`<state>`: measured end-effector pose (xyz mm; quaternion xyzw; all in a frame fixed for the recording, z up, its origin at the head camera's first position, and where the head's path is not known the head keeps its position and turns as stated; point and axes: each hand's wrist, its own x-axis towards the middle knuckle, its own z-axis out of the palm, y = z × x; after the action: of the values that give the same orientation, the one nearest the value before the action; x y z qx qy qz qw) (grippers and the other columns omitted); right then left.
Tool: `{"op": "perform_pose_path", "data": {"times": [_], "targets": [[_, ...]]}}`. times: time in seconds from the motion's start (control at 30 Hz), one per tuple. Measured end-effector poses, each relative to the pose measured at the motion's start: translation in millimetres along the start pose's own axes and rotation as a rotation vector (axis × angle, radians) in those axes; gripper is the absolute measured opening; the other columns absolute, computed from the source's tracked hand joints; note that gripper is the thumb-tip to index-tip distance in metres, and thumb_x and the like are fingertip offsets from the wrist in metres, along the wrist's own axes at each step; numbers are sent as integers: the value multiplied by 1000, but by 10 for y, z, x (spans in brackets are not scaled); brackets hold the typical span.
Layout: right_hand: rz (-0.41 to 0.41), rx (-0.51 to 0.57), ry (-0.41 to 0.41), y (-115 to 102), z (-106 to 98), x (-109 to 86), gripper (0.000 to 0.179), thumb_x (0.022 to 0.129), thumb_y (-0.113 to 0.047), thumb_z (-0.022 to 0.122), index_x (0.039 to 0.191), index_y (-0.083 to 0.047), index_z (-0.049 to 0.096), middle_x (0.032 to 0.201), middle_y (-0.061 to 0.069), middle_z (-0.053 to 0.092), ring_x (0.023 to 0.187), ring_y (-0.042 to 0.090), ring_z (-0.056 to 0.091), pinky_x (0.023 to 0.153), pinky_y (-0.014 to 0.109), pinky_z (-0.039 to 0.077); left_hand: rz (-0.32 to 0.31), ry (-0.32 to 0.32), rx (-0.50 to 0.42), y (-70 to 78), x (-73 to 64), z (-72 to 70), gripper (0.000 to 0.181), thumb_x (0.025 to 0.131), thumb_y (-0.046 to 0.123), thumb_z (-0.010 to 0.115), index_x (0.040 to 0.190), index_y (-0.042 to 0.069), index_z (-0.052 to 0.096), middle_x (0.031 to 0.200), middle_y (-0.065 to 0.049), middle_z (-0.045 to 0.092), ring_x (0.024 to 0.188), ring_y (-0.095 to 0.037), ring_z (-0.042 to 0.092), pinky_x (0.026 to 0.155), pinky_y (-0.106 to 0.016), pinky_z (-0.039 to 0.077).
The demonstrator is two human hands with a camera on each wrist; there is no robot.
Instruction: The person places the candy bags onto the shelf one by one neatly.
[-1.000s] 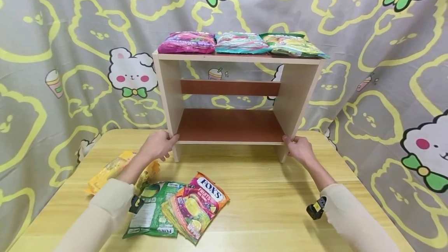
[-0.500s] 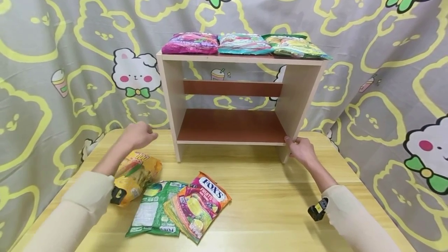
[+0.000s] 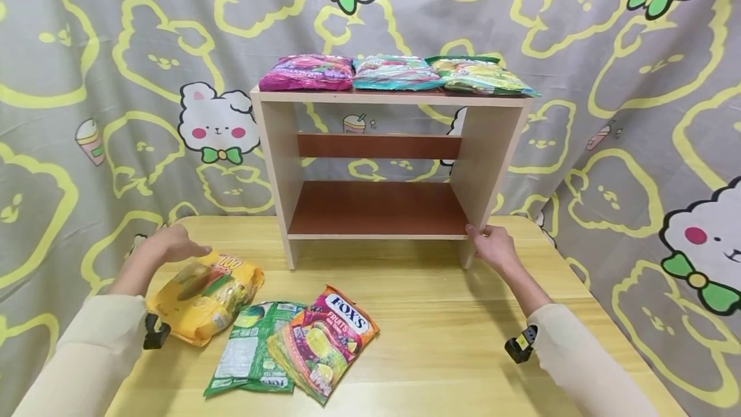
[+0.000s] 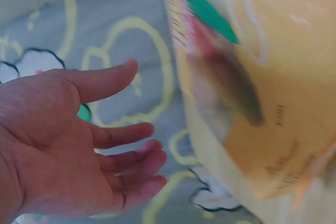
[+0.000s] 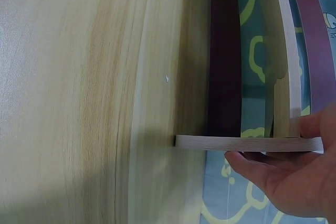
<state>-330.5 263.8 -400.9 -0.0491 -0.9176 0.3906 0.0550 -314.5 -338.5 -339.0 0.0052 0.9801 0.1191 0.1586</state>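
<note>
A: Surface & room?

B: Pale yellow wood-grain table (image 3: 440, 340), backed & flanked by grey fabric curtain (image 3: 139, 76) w/ yellow bear outlines & white rabbits.

A: Far L?

B: Bare left hand (image 3: 170, 244), w/ loosely extended fingers, just beside plump yellow-orange plastic bag (image 3: 197, 298) w/ fruit print, lying on table; gap btwn them in left-wrist view. Next, flat green plastic packet (image 3: 246, 343), partly under multicoloured FOX'S plastic packet (image 3: 332, 336).

A: Mid & R?

B: Behind, upright beige-and-brown wooden shelf (image 3: 379, 208). On top, L to R: magenta packet (image 3: 307, 73), turquoise packet (image 3: 396, 74), green-and-yellow packet (image 3: 477, 77). Far R: bare right hand (image 3: 494, 248), gripping shelf's right side panel nr lower board.

A: Diff. vs 1 s ago?

B: Left hand off shelf's left side panel, now over by bag. Right hand, same spot. Packets, ditto.
</note>
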Motion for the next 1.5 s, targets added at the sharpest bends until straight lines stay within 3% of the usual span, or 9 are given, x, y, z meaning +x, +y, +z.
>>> {"op": "perform_pose_path", "data": {"times": [0.17, 0.4, 0.6, 0.77, 0.97, 1.23, 1.37, 1.5], "targets": [[-12, 1, 20, -4, 25, 0, 53, 104, -41, 46, 115, 5, 70, 107, 29, 72, 89, 40, 75, 71, 32, 50, -37, -87, -51, -198, 28, 138, 86, 95, 50, 59, 125, -30, 43, 126, -48, 48, 117, -63, 49, 95, -65, 49], [-5, 10, 23, -1, 47, 7, 53, 104, -42, 46, 118, 4, 69, 110, 31, 70, 85, 35, 76, 72, 33, 51, -68, -256, -142, -316, 94, 298, 96, 96, 63, 55, 134, -25, 43, 133, -46, 48, 117, -63, 51, 91, -66, 50], [1, 15, 18, 9, 71, 8, 55, 104, -43, 46, 119, 4, 69, 111, 31, 70, 83, 33, 76, 70, 32, 51, -124, -316, -216, -374, 105, 404, 105, 93, 66, 57, 140, -25, 33, 137, -50, 38, 120, -62, 49, 87, -59, 54], [2, 24, 26, -5, 66, 1, 54, 104, -43, 46, 118, 2, 70, 106, 28, 72, 83, 33, 76, 68, 30, 49, -123, -320, -228, -381, 113, 430, 111, 91, 67, 61, 140, -28, 29, 138, -50, 37, 118, -55, 54, 91, -60, 53], [0, 38, 33, 3, 60, 15, 53, 103, -43, 47, 116, 3, 71, 104, 27, 72, 86, 36, 75, 66, 29, 48, -149, -307, -266, -368, 124, 432, 105, 92, 62, 62, 136, -29, 32, 133, -47, 42, 111, -42, 56, 99, -60, 49], [12, 36, 46, 33, 63, 39, 53, 102, -45, 47, 108, 2, 71, 93, 26, 73, 81, 34, 73, 63, 30, 46, -180, -303, -298, -355, 134, 464, 107, 93, 61, 62, 136, -31, 28, 138, -49, 33, 123, -56, 48, 104, -64, 45], [5, 32, 49, 13, 55, 31, 54, 102, -45, 47, 110, 2, 71, 95, 25, 73, 85, 37, 73, 63, 30, 46, -177, -283, -268, -369, 154, 479, 112, 90, 66, 62, 134, -32, 31, 138, -50, 34, 123, -54, 47, 106, -61, 44], [-7, 25, 60, -5, 43, 21, 53, 102, -45, 47, 108, 2, 72, 86, 22, 74, 77, 29, 73, 60, 30, 45, -157, -269, -236, -387, 177, 494, 116, 87, 71, 61, 133, -32, 34, 137, -49, 36, 122, -51, 48, 108, -59, 43]]}}
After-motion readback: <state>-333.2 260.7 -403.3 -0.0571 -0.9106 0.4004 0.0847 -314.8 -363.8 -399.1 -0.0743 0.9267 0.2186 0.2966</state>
